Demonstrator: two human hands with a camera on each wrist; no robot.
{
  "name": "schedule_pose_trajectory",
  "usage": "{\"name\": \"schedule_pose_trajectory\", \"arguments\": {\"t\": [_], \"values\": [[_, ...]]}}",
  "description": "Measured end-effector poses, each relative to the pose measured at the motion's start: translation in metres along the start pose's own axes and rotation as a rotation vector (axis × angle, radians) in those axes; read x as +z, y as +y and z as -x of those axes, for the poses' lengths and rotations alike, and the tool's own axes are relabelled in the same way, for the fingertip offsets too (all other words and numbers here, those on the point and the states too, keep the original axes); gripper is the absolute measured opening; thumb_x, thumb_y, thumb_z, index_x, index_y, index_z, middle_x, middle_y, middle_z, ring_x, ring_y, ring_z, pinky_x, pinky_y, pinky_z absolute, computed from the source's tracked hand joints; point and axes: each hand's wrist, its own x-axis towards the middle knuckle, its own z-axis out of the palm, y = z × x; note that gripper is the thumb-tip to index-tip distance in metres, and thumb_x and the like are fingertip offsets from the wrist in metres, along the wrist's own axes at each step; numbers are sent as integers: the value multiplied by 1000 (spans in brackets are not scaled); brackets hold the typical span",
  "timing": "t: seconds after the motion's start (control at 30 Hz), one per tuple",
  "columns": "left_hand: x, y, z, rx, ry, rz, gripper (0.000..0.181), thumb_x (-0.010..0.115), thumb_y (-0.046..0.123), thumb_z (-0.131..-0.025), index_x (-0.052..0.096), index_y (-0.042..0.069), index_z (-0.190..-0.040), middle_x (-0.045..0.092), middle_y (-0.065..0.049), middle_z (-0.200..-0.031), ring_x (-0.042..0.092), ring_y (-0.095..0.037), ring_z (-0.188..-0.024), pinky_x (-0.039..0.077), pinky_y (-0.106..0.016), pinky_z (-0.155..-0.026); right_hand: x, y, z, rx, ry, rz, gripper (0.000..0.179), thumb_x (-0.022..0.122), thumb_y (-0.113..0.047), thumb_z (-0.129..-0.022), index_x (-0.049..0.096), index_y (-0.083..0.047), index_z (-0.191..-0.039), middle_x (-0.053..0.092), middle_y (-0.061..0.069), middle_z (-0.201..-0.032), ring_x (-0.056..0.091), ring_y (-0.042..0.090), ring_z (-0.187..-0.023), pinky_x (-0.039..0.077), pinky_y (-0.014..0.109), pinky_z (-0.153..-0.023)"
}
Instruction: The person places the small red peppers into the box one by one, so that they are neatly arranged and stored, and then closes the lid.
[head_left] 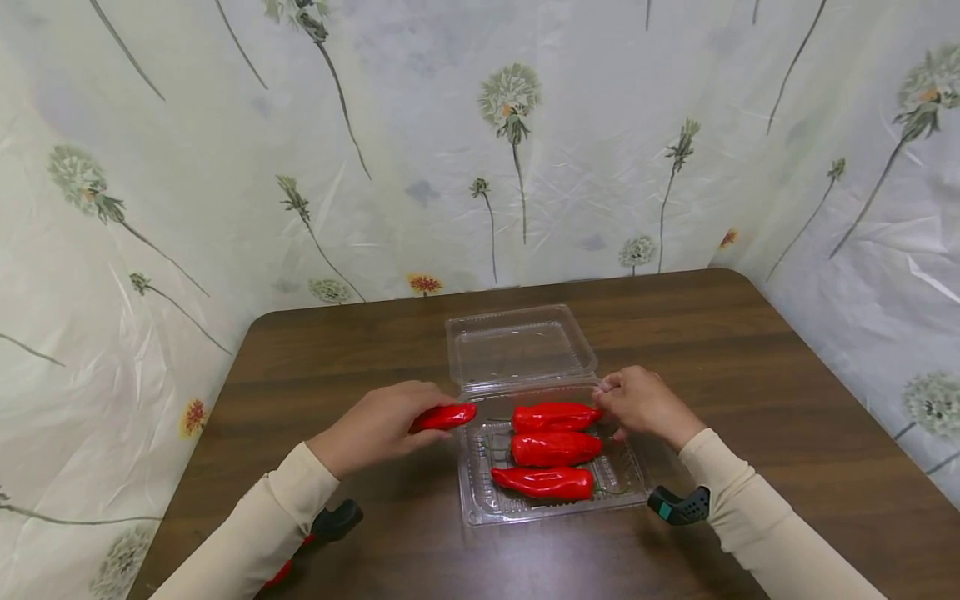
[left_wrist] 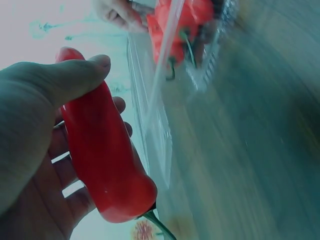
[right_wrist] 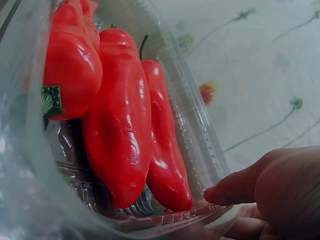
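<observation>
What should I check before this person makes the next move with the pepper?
1. Pepper held: ok. The left hand grips a red pepper.
2. Lid out of the way: ok. The clear lid is folded back.
3. Container steadied: ok. The right hand pinches the rim of the container.
4. Contents lying flat: ok. The three peppers inside lie side by side, none stacked.
5. Room for another: cannot tell. Some floor shows, but whether this one would fit flat is unclear.
6. Nothing red left outside: not ok. Besides the held one, a red item shows partly behind the left sleeve.
</observation>
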Motion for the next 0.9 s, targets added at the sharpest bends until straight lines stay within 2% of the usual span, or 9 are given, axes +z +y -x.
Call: {"name": "schedule_pose_trajectory", "arguments": {"t": [0.1, 0.4, 0.6, 0.73, 0.9], "values": [[2, 8, -9, 37, -7, 4, 36, 78, 29, -89, 69, 21, -123, 67, 9, -107, 58, -7, -90, 55, -25, -79, 0, 0, 0, -6, -3, -1, 16, 64, -11, -98, 69, 2, -105, 72, 12, -88, 68, 19, -68, 59, 32, -58], [12, 25, -32, 85, -49, 21, 35, 76, 33, -91, 70, 22, -124, 67, 10, -103, 56, -7, -88, 52, -21, -74, 0, 1, 0, -12, -2, 0, 17, 63, -11, -98, 69, 3, -106, 72, 12, -86, 68, 19, -66, 59, 33, -57], [19, 38, -51, 119, -79, 16, 36, 75, 34, -92, 70, 23, -126, 69, 9, -111, 60, -6, -95, 53, -23, -80, 0, 2, 0, -3, -3, -5, 18, 63, -11, -98, 69, 4, -107, 71, 12, -86, 67, 18, -63, 59, 33, -57], [25, 47, -64, 120, -102, -3, 38, 75, 35, -92, 69, 23, -127, 69, 8, -115, 61, -7, -97, 53, -22, -80, 0, 2, -1, -5, 1, 2, 17, 63, -11, -98, 70, 3, -106, 71, 11, -85, 66, 18, -65, 59, 32, -57], [34, 58, -80, 142, -101, -60, 37, 74, 36, -92, 70, 21, -126, 70, 7, -116, 63, -7, -96, 52, -21, -78, 0, 1, -1, -6, 4, 3, 16, 62, -11, -98, 70, 3, -105, 70, 12, -86, 67, 19, -67, 59, 32, -57]]}}
